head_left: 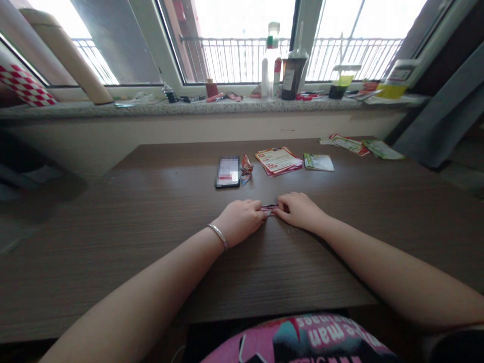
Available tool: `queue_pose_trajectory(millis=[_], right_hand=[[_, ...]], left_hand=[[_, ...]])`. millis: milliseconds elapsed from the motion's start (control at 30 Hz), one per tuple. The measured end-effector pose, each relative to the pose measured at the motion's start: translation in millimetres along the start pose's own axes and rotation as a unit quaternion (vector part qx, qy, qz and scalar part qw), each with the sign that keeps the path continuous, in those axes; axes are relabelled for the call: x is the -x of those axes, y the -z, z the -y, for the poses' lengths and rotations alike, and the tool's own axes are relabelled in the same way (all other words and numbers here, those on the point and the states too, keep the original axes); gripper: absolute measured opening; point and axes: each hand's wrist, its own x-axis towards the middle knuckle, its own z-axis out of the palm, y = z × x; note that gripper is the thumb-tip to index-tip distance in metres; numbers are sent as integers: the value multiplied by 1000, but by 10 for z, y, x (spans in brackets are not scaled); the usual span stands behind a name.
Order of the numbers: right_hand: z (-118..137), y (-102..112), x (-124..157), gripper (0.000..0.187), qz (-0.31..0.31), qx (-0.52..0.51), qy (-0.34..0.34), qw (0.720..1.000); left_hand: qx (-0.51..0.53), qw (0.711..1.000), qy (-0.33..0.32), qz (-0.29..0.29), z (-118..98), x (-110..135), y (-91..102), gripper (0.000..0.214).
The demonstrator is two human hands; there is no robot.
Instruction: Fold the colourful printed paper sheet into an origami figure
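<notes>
Between my two hands lies a narrow, folded strip of printed paper or wrapper (269,207), pinkish purple with a pale edge. My left hand (243,220), with a silver bangle (218,235) at the wrist, is closed on its left end. The fingers of my right hand (300,209) pinch its right end. Both hands rest low over the brown table (181,217), and my fingers cover both ends of the strip. Just beyond sits a small crumpled or folded red and blue piece (246,169), beside a phone (227,172) with a blurred screen.
A stack of red-edged printed sheets (279,161) and a small green-white card stack (318,162) lie past my hands. More printed packets (383,149) are at the far right. Cups (294,75), bottles and small items line the windowsill (212,107) behind the table.
</notes>
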Motion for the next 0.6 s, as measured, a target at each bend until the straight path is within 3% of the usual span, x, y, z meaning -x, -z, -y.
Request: queue_pose_trajectory(millis=[433, 600], right_hand=[[-95, -59, 21, 24, -15, -29, 15, 999], [-85, -72, 23, 24, -25, -32, 18, 999]], left_hand=[[-7, 998, 14, 53, 30, 31, 106, 27], [-3, 999, -3, 34, 25, 20, 75, 25]])
